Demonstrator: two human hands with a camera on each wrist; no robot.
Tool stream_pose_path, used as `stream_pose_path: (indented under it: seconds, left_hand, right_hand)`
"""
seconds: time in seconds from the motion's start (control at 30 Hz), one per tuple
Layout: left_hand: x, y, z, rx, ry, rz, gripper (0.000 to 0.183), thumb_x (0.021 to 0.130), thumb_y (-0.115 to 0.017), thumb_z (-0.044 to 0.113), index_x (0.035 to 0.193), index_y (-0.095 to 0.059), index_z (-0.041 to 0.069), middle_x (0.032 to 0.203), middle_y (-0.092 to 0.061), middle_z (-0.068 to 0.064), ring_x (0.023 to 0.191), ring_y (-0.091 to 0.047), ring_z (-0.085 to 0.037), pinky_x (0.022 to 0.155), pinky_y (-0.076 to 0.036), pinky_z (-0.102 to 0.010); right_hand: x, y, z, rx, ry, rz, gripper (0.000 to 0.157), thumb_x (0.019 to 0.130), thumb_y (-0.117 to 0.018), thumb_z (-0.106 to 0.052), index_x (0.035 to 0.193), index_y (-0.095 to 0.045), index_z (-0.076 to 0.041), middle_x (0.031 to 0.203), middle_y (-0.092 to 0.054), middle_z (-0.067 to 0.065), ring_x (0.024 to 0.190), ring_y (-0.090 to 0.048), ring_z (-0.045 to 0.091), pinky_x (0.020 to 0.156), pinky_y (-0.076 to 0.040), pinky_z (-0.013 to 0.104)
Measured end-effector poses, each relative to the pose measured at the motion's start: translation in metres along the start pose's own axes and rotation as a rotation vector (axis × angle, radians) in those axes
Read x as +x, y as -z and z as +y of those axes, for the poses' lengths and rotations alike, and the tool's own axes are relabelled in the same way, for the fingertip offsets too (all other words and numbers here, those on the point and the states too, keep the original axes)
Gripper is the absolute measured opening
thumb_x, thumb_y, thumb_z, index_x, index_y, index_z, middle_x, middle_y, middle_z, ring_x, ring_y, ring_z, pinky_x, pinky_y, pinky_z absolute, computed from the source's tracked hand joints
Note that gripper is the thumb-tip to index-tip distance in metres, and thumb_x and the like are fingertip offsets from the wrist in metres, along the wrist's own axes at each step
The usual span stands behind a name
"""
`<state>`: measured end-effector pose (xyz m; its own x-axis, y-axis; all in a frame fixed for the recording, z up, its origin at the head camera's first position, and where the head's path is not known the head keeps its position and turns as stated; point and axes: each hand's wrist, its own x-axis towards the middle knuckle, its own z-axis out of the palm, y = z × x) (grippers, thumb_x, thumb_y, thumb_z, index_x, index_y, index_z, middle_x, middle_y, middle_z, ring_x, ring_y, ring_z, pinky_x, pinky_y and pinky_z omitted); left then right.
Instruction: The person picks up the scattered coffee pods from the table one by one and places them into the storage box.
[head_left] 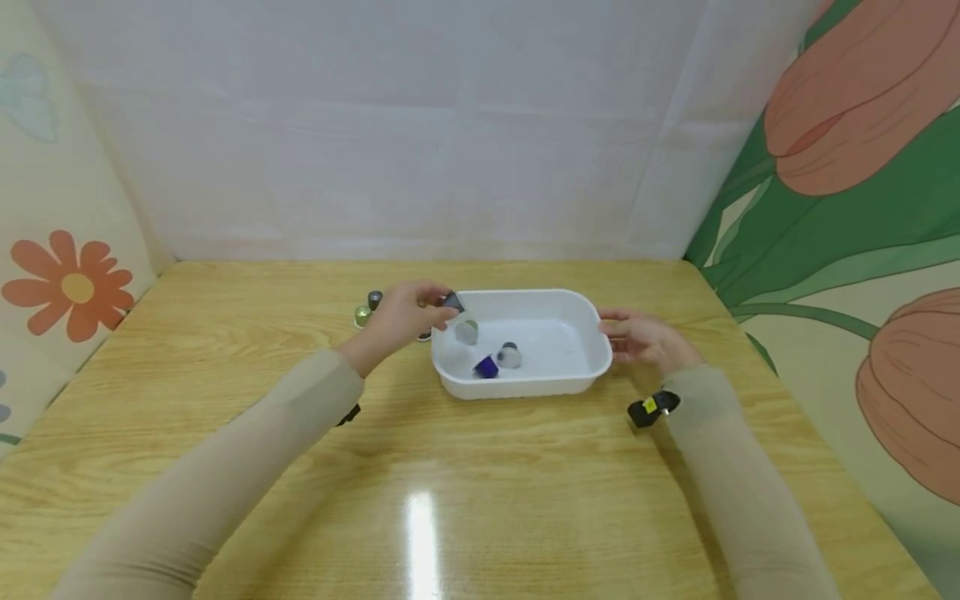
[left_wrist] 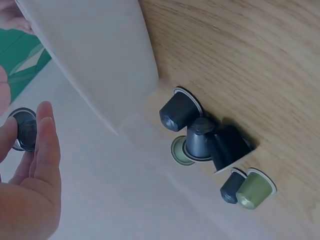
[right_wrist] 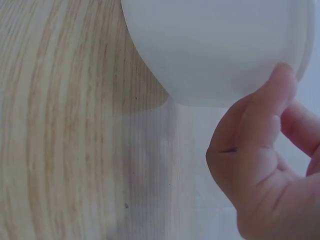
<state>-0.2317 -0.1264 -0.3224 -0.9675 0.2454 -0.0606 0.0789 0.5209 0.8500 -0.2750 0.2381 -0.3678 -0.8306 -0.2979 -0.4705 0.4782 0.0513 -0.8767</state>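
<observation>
My left hand (head_left: 405, 317) holds a dark coffee capsule (head_left: 453, 302) between thumb and fingers, above the left end of a white tray (head_left: 525, 387). In the left wrist view the held capsule (left_wrist: 25, 129) shows its round rim. Inside the tray lie a purple capsule (head_left: 486, 367) and silvery capsules (head_left: 510, 356), somewhat blurred. At the tray's right end, my right hand (head_left: 645, 340) touches the outer wall with loosely bent fingers. The right wrist view shows a fingertip (right_wrist: 284, 72) against that wall just below the rim.
Left of the tray, several capsules stand or lie on the wooden table (head_left: 480, 467): black ones (left_wrist: 227, 145), a dark grey one (left_wrist: 199, 140) and green ones (left_wrist: 256, 189). My left hand partly covers them in the head view. A white cloth (head_left: 420, 167) hangs behind the table.
</observation>
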Motion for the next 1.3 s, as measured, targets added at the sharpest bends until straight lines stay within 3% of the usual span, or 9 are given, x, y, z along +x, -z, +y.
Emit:
stream_pose_path:
  seconds: [0.27,0.47,0.63,0.83,0.97,1.3]
  left_hand:
    - [0.007,-0.010,0.006,0.033,0.003,-0.031,0.046,0.094,-0.066,0.015,0.134,-0.053,-0.002,0.117,-0.064,-0.018,0.086,-0.069,-0.024,0.078,-0.057,-0.039]
    - [0.011,-0.021,0.010,0.049,0.004,-0.075,0.046,0.094,-0.065,0.015,0.135,-0.052,-0.001,0.120,-0.062,-0.019,0.088,-0.069,-0.027,0.082,-0.056,-0.044]
    - [0.016,-0.030,0.010,0.026,0.001,-0.075,0.043,0.094,-0.065,0.013,0.132,-0.053,-0.003,0.115,-0.063,-0.020,0.094,-0.067,-0.034,0.084,-0.055,-0.045]
    - [0.024,-0.036,0.007,0.036,0.009,-0.061,0.042,0.094,-0.065,0.014,0.131,-0.055,-0.003,0.112,-0.065,-0.020,0.091,-0.069,-0.029,0.080,-0.057,-0.039]
    - [0.029,-0.040,0.006,0.016,0.007,-0.064,0.042,0.094,-0.065,0.011,0.132,-0.053,-0.005,0.115,-0.064,-0.023,0.093,-0.067,-0.033,0.083,-0.056,-0.040]
    - [0.042,-0.050,0.005,0.156,-0.001,-0.046,0.042,0.095,-0.065,0.017,0.131,-0.055,-0.001,0.119,-0.062,-0.018,0.096,-0.066,-0.026,0.081,-0.056,-0.031]
  right_hand:
    - [0.000,-0.001,-0.001,0.012,-0.020,-0.001,0.049,0.102,-0.047,-0.005,0.148,-0.028,-0.003,0.091,-0.060,0.002,0.078,-0.059,0.012,0.064,-0.054,0.022]
    - [0.001,-0.001,-0.001,0.004,-0.019,-0.002,0.049,0.102,-0.048,-0.006,0.147,-0.029,-0.004,0.091,-0.061,0.001,0.078,-0.060,0.012,0.065,-0.055,0.022]
    - [0.000,-0.001,-0.001,-0.004,-0.011,-0.003,0.048,0.102,-0.048,-0.005,0.146,-0.030,-0.003,0.090,-0.060,0.001,0.077,-0.059,0.011,0.063,-0.054,0.020]
    - [-0.001,-0.001,-0.001,-0.002,-0.005,-0.012,0.050,0.102,-0.048,-0.005,0.147,-0.029,-0.002,0.091,-0.060,0.002,0.077,-0.059,0.011,0.063,-0.054,0.021]
    - [-0.001,0.000,0.000,-0.001,-0.005,-0.004,0.048,0.101,-0.048,-0.005,0.146,-0.031,-0.002,0.091,-0.060,0.002,0.077,-0.059,0.012,0.063,-0.054,0.021]
    - [0.000,0.000,0.001,-0.041,0.008,0.029,0.051,0.101,-0.050,-0.005,0.148,-0.030,-0.001,0.090,-0.063,-0.001,0.078,-0.061,0.013,0.065,-0.055,0.022]
